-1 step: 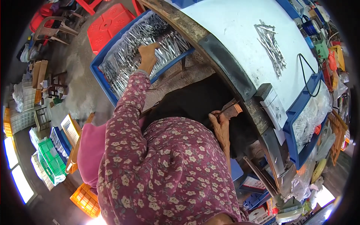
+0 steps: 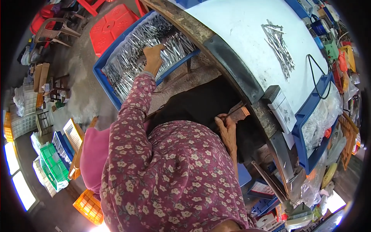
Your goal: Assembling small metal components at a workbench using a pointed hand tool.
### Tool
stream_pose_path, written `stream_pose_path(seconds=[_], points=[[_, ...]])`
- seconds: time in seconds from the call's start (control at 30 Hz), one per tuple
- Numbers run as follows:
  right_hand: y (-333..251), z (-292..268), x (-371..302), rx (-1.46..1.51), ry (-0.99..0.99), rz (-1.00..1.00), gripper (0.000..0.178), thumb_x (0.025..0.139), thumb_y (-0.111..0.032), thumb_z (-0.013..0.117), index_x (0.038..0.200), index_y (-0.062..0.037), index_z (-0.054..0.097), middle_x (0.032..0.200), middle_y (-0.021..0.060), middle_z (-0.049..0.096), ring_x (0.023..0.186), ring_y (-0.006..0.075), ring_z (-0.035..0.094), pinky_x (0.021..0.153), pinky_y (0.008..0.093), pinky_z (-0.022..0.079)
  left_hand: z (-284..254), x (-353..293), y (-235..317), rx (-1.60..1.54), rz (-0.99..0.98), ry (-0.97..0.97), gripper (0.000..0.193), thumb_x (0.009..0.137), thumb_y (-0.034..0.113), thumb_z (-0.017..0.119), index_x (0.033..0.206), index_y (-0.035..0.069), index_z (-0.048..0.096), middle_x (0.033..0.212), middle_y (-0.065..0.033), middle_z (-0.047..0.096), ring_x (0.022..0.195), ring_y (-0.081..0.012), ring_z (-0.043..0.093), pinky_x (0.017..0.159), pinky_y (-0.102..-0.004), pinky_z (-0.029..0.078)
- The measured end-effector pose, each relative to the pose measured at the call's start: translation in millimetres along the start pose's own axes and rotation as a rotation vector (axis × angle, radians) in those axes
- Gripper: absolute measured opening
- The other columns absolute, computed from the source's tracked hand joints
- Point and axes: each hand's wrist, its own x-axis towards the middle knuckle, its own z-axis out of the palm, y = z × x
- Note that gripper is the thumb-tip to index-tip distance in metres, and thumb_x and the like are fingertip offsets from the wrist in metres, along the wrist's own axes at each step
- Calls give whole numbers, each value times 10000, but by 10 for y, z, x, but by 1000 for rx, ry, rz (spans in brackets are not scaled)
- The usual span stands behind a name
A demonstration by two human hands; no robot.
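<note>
My left hand (image 2: pixel 153 58) is curled over a blue tray (image 2: pixel 101 79) lined with clear plastic, among many thin silvery metal strips (image 2: pixel 125 54). Its fingers are bent, and whatever they hold is hidden. Down by the black cloth (image 2: pixel 197 100) over my lap, my right hand (image 2: pixel 227 129) is closed, thumb against fingers, on a thin dark rod (image 2: pixel 235 110). The rod slants up towards the table edge. Just beyond those fingertips shows a reddish-brown piece (image 2: pixel 245 112), partly covered.
A white-topped table (image 2: pixel 239 38) with a worn edge stands to the right, bearing a loose pile of metal strips (image 2: pixel 279 48). A blue tray of plastic bags (image 2: pixel 298 131) juts out at its near end. Red stools (image 2: pixel 112 29) stand beyond the strip tray.
Both hands stay almost in place. Slightly less of the reddish-brown piece shows beside my right hand.
</note>
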Motion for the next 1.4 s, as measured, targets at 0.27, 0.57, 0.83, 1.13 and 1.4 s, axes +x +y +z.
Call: stream_pose_path(seconds=[0.27,0.57,0.83,1.13,1.4], points=[[7,-30,12,-33,5,12,269,851,-234,594,944,16,570,730,61,528,661,145,490,611,286,407,342,-194,-16,299,-28,283,197,569,13,686,615,-6,496,662,-40,507,555,-140,429,499,-336,350],[51,-53,14,-45,-30,16,312,840,-273,592,960,14,569,788,92,542,737,189,497,692,319,408,-82,458,-610,333,-36,91,48,653,2,646,643,-25,608,553,-43,481,452,-180,474,420,-338,363],[66,-53,12,-42,-28,-8,315,840,-279,591,956,12,567,796,94,540,737,194,485,702,322,405,195,32,-244,371,-32,8,223,628,55,709,589,-9,499,615,-31,487,501,-132,425,444,-319,359],[89,-30,16,-20,-14,5,313,842,-283,593,948,9,562,758,78,522,701,174,473,661,312,401,191,226,-417,419,25,100,186,642,33,689,554,-20,534,532,-22,475,397,-140,406,400,-337,294],[132,-29,12,5,9,2,318,850,-278,599,950,21,563,727,59,507,670,155,467,626,297,400,9,416,-695,595,34,139,375,677,101,609,969,-131,566,997,-278,601,910,-312,612,751,-354,457]])
